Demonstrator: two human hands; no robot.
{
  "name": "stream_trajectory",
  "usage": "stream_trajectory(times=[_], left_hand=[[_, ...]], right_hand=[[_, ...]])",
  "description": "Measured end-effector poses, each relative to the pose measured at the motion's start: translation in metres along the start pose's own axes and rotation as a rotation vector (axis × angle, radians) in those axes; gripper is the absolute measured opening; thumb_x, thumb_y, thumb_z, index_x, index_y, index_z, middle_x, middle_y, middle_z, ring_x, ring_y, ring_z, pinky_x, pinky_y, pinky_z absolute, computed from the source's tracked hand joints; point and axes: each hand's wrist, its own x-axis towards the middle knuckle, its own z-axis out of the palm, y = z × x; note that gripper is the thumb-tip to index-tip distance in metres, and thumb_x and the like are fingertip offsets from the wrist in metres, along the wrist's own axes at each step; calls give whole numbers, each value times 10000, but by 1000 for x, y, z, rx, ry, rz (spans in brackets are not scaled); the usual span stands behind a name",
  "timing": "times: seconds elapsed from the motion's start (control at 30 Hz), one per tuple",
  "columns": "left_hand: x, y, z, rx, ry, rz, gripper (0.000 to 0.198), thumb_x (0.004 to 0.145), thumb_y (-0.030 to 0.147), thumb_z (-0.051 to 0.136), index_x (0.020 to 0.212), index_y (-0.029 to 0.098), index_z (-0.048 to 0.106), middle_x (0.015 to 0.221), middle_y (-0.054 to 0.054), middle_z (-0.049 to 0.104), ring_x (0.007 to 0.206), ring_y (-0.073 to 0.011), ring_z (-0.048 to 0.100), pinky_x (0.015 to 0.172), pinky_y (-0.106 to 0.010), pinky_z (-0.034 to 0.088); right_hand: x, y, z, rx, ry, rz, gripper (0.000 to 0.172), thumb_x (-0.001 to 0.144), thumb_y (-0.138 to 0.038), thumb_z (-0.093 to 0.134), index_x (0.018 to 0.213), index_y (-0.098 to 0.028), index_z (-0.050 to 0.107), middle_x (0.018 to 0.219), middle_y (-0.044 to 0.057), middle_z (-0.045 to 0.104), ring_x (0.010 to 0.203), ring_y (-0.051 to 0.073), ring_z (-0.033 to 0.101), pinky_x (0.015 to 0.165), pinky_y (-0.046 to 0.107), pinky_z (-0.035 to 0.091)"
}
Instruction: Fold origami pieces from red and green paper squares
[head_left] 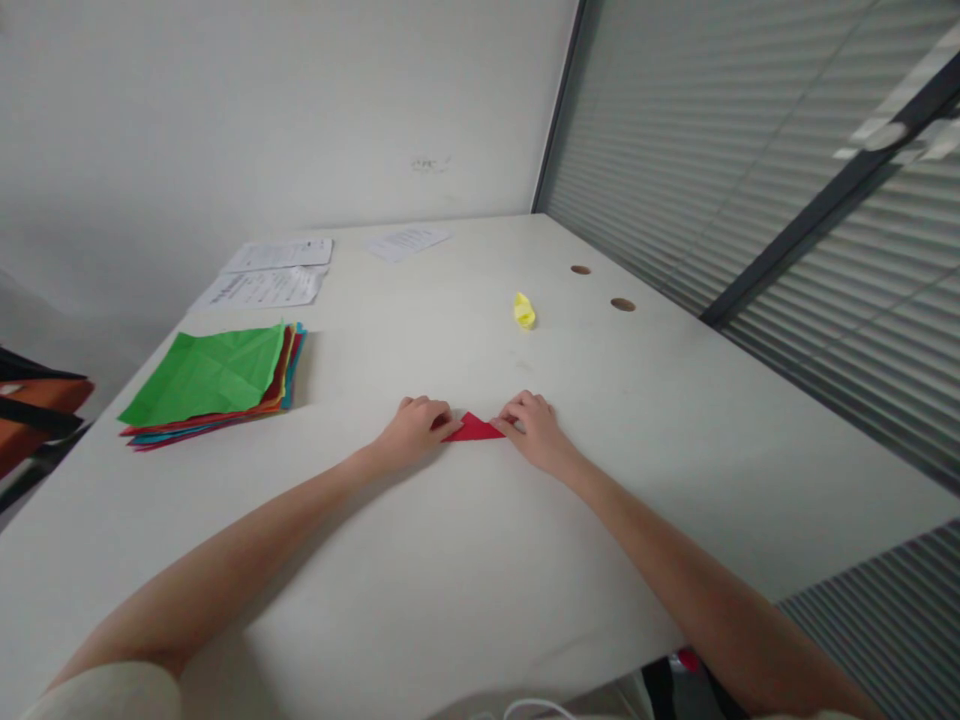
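Note:
A small piece of folded red paper (474, 430) lies on the white table, its visible part a low triangle with the point facing away from me. My left hand (420, 430) pinches its left end between thumb and curled fingers. At the opposite end, my right hand (531, 428) holds the right corner in the same way. Fingers cover both ends of the paper, so its full outline is hidden. Beyond my right hand sits a small folded yellow paper piece (524, 311), touched by neither hand.
A stack of coloured paper with a green sheet (214, 372) on top lies at the left. Printed sheets (262, 288) rest behind it, another printed sheet (407, 243) near the wall. Two round holes (622, 305) pierce the table (420, 560) by the blinds (660, 150).

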Motion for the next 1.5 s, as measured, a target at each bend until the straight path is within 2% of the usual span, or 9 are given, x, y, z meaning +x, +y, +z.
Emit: stream_trajectory(times=[0.1,0.2,0.37,0.5,0.73,0.87,1.03,1.27,1.5], left_hand=[[0,-3,-2,19,32,-24,362,901,459,514,702,170,602,753,-41,603,756,-187,543,763,-353,393],[0,-5,-5,-43,82,-14,337,874,458,542,716,165,595,785,-47,591,723,-175,535,697,-333,407],[4,-5,-11,-562,27,-104,274,817,419,615,736,183,501,589,15,583,515,-110,514,500,-233,372],[5,-5,-17,-846,34,-106,320,742,416,713,718,165,515,647,-30,673,566,-111,594,546,-232,441],[4,-10,-20,-824,-28,-77,295,769,408,696,684,141,602,662,-34,683,609,-111,616,578,-233,465],[4,-10,-22,-806,-3,-74,302,763,416,701,684,142,603,674,-45,698,615,-120,632,587,-240,488],[3,-7,-26,-812,47,-73,318,730,425,735,683,147,589,678,-61,709,636,-145,664,616,-264,526],[2,-5,-29,-684,41,-36,306,760,402,706,639,148,586,654,-42,687,606,-125,638,557,-225,489],[2,1,-33,-705,154,-34,295,718,389,722,627,151,574,630,-30,666,575,-115,616,534,-218,483]], right_hand=[[0,5,0,-37,37,18,308,932,-431,503,790,-209,662,970,90,595,928,246,522,842,408,374],[2,7,-2,35,57,-22,315,953,-402,456,783,-192,618,887,81,613,858,222,538,805,382,395],[5,7,-12,380,67,-1,293,905,-444,521,755,-197,563,662,-1,592,612,142,521,604,270,398],[6,9,-21,615,58,63,361,767,-534,660,678,-192,586,608,-4,599,562,130,513,544,259,388],[7,4,-33,760,0,171,415,614,-549,774,573,-182,586,523,-18,570,479,99,456,475,243,350],[8,4,-36,759,2,172,393,614,-525,784,572,-175,610,519,-9,587,477,100,473,463,238,362],[8,8,-39,856,5,153,336,622,-493,785,669,-180,674,598,20,666,499,117,545,497,255,449],[7,12,-36,808,-22,170,334,632,-489,783,664,-171,686,577,21,655,505,124,562,482,251,450],[7,1,-31,889,105,140,353,635,-509,773,681,-187,633,598,5,625,554,133,565,550,281,475]])
